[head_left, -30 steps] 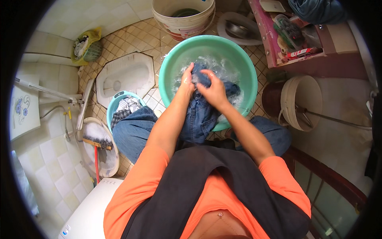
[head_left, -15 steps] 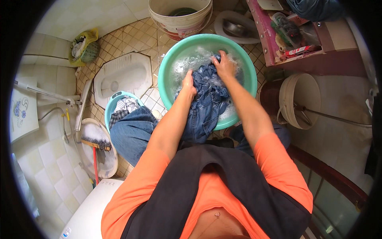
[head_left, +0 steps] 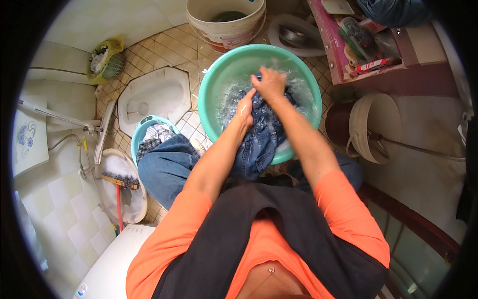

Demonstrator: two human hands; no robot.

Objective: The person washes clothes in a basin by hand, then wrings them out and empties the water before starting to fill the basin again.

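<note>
Wet blue denim clothing [head_left: 259,147] lies bunched in a green basin [head_left: 208,107] of sudsy water, its lower part hanging over the near rim. My left hand [head_left: 244,110] is closed on a fold of it near the middle of the basin. Just beyond and to the right, my right hand [head_left: 271,83] is curled with its fingertips close to my left thumb. A dark blue bit of the cloth shows at those fingertips. Motion blurs the right fingers a little, and the water hides part of the cloth.
A light-blue tub [head_left: 135,142] of clothes stands left of my knee, beside a squat toilet [head_left: 174,94]. A white bucket [head_left: 226,32] is behind the basin. Right are a tilted bucket [head_left: 356,124] and a cluttered shelf [head_left: 343,67]. A broom [head_left: 119,204] leans at lower left.
My right hand has moved left and slightly nearer, close to my left hand. My left hand has shifted a little right, and the bunched cloth has moved with the hands.
</note>
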